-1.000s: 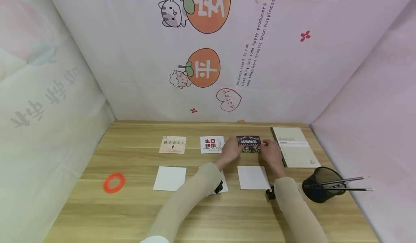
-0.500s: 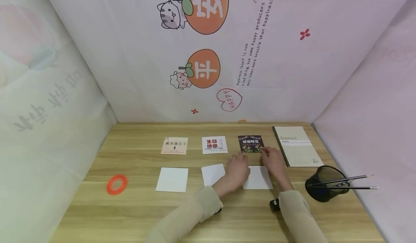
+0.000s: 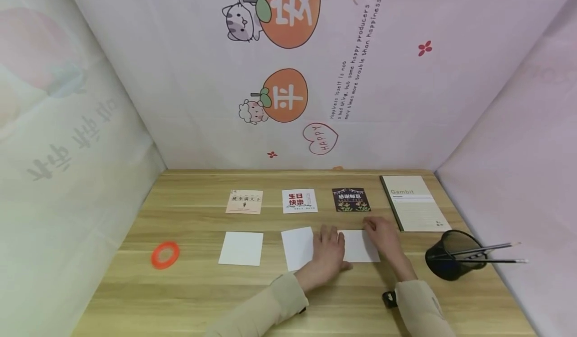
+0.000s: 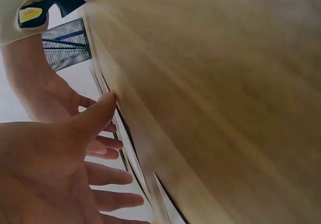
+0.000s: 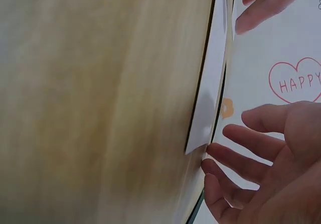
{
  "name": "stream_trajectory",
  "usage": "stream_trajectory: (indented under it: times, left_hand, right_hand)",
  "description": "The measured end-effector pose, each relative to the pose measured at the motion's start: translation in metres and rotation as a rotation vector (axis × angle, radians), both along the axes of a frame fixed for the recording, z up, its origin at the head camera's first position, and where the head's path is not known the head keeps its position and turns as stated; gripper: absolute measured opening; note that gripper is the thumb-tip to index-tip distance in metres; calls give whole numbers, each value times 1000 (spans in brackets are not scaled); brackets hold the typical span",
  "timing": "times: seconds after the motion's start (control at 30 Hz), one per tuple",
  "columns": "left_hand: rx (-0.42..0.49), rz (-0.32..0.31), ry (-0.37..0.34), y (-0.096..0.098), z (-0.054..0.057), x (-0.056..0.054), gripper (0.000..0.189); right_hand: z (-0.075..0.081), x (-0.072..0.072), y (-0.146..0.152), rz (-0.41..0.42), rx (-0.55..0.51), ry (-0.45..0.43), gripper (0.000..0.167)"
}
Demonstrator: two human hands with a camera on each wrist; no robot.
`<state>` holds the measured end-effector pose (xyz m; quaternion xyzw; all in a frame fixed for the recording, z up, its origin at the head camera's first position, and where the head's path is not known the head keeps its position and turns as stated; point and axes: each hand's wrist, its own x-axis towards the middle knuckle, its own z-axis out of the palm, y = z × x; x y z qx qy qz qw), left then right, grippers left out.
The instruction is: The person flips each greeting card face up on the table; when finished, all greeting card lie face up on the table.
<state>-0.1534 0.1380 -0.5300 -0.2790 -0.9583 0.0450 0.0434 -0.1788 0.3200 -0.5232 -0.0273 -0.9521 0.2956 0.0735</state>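
Observation:
Three printed cards lie in the far row: a beige card (image 3: 244, 202), a white card with red lettering (image 3: 299, 200) and a dark flowered card (image 3: 351, 200). Three blank white cards form a nearer row: a left one (image 3: 241, 248), a slightly turned middle one (image 3: 297, 248) and a right one (image 3: 360, 247). My left hand (image 3: 328, 249) covers the gap between the middle and right blank cards, fingers extended. Over the right blank card's far right corner is my right hand (image 3: 382, 234); the right wrist view shows its fingers (image 5: 246, 166) loosely bent, holding nothing. Firm contact cannot be told.
An orange-red tape ring (image 3: 165, 255) lies on the left of the wooden table (image 3: 180, 297). At the far right is a notebook (image 3: 416, 204). A black mesh pen holder (image 3: 444, 259) with pencils leaning out stands at the right. Printed fabric walls enclose the table.
Both hands have come back toward me from the sides of the dark card to the right blank card. The dark card now lies fully uncovered, with no hand on it.

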Motion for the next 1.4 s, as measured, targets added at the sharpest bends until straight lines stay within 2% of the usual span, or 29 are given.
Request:
stream_trajectory:
  times: [0.3, 0.57, 1.1, 1.4]
  left_hand:
    - [-44, -11, -32, 2, 1, 2, 81]
    - [-42, 8, -44, 5, 1, 1, 79]
    - [-57, 6, -23, 10, 0, -2, 74]
    - [-106, -14, 19, 12, -2, -1, 74]
  right_hand:
    - [6, 9, 1, 36, 12, -67, 29]
    - [6, 14, 0, 70, 9, -71, 28]
    - [9, 22, 0, 90, 39, -87, 26]
    - [10, 24, 0, 90, 58, -86, 25]
